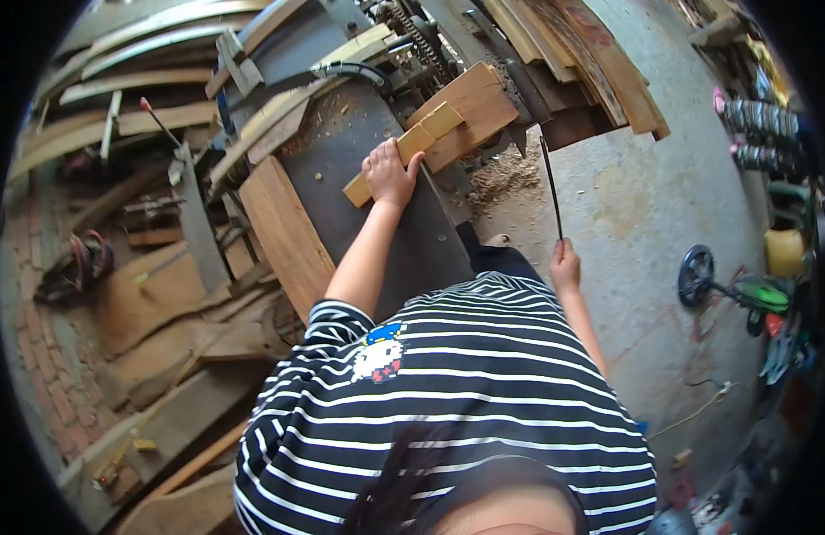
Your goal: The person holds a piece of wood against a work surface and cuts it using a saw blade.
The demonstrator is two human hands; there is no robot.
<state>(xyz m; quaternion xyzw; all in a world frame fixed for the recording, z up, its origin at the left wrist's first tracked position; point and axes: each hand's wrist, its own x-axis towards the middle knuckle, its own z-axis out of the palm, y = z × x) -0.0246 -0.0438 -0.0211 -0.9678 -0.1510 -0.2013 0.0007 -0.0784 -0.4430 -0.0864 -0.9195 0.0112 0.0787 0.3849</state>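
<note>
My left hand (391,175) is closed over a narrow light-coloured wooden strip (418,141) above the dark flat machine table (341,125). The strip's far end lies across a wider brown board (475,111). Off to the right, my right hand (565,265) grips the lower end of a long thin dark rod (552,187). This rod points away from me, over the concrete floor. What the rod is for or made of cannot be made out.
A wide plank (287,236) lies along the table's left side. Stacked boards (599,58) stand at the upper right, with wood shavings (506,185) on the floor below. Timber offcuts (163,290) crowd the left. A small wheeled item (697,276) stands at the right.
</note>
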